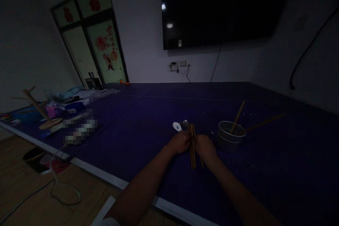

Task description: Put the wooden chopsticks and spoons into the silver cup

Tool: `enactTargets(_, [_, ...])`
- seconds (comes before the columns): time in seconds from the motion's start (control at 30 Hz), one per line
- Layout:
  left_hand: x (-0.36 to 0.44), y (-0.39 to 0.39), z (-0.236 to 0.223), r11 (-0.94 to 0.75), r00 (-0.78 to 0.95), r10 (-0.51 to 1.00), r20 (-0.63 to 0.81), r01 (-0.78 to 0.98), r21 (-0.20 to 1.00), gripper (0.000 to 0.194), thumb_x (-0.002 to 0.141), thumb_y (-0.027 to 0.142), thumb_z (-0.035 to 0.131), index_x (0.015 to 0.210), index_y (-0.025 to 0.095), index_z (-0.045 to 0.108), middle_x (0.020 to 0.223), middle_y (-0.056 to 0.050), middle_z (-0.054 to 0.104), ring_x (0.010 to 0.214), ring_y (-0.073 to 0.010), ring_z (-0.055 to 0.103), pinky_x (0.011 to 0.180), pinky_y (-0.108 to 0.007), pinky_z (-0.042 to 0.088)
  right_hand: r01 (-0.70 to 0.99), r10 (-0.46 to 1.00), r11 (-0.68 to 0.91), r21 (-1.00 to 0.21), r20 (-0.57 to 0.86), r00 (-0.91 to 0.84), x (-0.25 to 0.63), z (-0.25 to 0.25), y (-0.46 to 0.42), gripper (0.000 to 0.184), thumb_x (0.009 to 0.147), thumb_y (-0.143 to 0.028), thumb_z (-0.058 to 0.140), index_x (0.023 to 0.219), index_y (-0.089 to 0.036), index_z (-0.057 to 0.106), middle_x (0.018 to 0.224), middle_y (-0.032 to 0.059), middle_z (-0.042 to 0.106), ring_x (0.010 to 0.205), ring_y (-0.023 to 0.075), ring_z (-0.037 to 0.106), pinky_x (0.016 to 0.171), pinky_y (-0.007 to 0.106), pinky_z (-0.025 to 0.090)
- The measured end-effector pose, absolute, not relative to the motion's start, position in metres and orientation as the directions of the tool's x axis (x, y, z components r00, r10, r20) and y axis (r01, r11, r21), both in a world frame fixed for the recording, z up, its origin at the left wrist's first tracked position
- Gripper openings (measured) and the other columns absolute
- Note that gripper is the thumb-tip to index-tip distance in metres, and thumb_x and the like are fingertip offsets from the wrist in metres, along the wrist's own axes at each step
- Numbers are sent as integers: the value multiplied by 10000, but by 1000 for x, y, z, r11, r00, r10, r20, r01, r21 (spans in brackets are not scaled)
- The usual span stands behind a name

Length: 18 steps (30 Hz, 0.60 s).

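My left hand (180, 142) is closed around a small bundle of wooden chopsticks (193, 160) that point away from me over the dark blue table. Against the bundle's right side, my right hand (205, 147) is closed too, with a chopstick (202, 162) showing beneath it. Just beyond my left fingers are a white spoon (176, 126) with a blue mark and a metal spoon (185, 123); whether they are held or lie on the table I cannot tell. Right of my hands stands a round grey container (229, 142), with a chopstick (238, 114) leaning in it.
A long stick (265, 122) slants out rightward at the container's rim. Far left on the table (159, 102) are a wooden stand (50, 124), a blue box (75, 108) and plastic bags. A white cable (54, 173) hangs to the floor. A large screen (219, 10) hangs on the wall.
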<state>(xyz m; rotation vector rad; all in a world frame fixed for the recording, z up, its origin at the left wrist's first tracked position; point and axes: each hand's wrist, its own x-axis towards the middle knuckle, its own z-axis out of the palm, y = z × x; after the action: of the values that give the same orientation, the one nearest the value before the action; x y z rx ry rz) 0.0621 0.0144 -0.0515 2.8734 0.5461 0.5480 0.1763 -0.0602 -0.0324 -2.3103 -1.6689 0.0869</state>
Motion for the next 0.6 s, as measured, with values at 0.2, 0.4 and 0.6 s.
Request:
enactTargets(0.2, [64, 16, -55, -912, 857, 400, 324, 339, 229, 265, 833, 118, 396, 1033, 123, 570, 1151, -128, 594, 1169, -213, 486, 1018, -372, 367, 927, 941, -270, -261, 133, 311, 182, -39, -55, 246, 860, -226, 475, 893, -93, 678, 912, 178, 667, 856, 233, 659, 717, 280, 449])
enactTargets(0.4, [62, 14, -51, -915, 861, 388, 327, 318, 250, 291, 827, 102, 385, 1038, 124, 585, 1185, -128, 578, 1140, -206, 509, 1013, -365, 373, 909, 937, -289, -299, 107, 333, 179, -34, -56, 261, 848, -142, 427, 908, -84, 674, 935, 187, 649, 854, 237, 657, 719, 291, 450])
enactTargets(0.6, [59, 12, -51, -900, 851, 418, 319, 341, 271, 339, 830, 106, 405, 1127, 163, 559, 1251, -107, 549, 1184, -205, 480, 1025, -372, 360, 898, 927, -313, -310, 108, 360, 170, -31, -61, 247, 804, -130, 475, 970, -83, 650, 1035, 206, 595, 898, 244, 637, 730, 288, 457])
